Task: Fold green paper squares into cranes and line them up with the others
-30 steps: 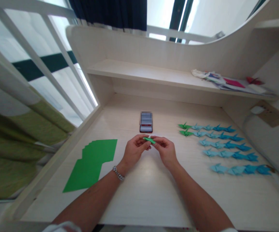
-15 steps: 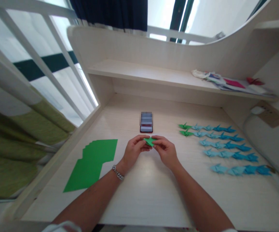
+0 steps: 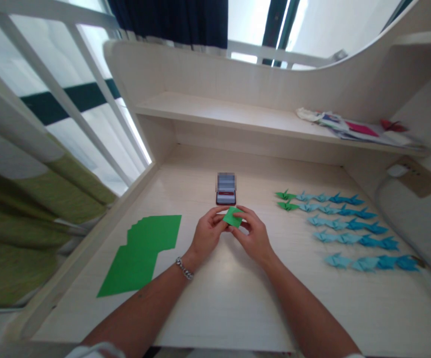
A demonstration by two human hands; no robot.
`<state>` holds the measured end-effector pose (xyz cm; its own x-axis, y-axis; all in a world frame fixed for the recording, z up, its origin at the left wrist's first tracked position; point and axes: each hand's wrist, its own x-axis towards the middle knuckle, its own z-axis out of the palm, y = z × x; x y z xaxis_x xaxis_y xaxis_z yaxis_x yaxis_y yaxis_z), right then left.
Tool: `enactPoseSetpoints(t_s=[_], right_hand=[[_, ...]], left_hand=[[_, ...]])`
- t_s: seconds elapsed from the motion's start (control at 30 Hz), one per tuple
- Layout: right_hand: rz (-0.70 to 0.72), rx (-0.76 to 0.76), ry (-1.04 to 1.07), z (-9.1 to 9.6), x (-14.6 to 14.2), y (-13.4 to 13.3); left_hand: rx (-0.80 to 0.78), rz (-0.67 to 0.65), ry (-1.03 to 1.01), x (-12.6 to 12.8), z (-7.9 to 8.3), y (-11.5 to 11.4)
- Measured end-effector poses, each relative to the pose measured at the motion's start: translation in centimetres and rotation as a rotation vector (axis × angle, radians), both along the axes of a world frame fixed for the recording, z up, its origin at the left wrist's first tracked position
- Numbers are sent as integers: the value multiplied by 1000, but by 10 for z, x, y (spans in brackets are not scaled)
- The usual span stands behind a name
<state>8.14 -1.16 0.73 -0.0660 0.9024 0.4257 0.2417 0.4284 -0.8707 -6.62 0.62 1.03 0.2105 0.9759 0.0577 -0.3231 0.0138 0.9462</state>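
A small green folded paper (image 3: 233, 217), square in outline, is held between both hands at the middle of the desk. My left hand (image 3: 208, 229) pinches its left corner, with a chain bracelet round the wrist. On the other side my right hand (image 3: 253, 233) grips the right part, its fingers lying over the top. Just beyond the hands a small folding phone (image 3: 226, 189) stands propped half-folded, its screen blurred. Flat green paper sheets (image 3: 151, 236) overlap in a fanned stack to the left of my left forearm.
Rows of folded paper cranes (image 3: 344, 211), two green and several blue, cover the desk's right side. Papers (image 3: 353, 125) lie on the shelf (image 3: 215, 110) behind. A cable (image 3: 381, 199) hangs from the socket plate (image 3: 418, 175) at right. White railing (image 3: 88, 74) borders the left.
The green folded paper has turned so its square face shows upward, where before it was seen more edge-on. The fingers of both hands have shifted slightly around it.
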Motion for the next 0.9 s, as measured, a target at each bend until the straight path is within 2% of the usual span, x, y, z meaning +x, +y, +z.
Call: enactPoseSetpoints(t_s=[0.27,0.47,0.7,0.9], right_hand=[[33,5,12,0,1,-1],[71,108,-139,4,3,-5],[-114,243,-395,0,-3,-7],[-241,210,-380,-13,-7,-2]], left_hand=[[-81,49,-33,0,-1,2],[-59,-35,-15,-3,-5,4],[80,170,207,-1,-4,-1],[173,285,385,5,1,-8]])
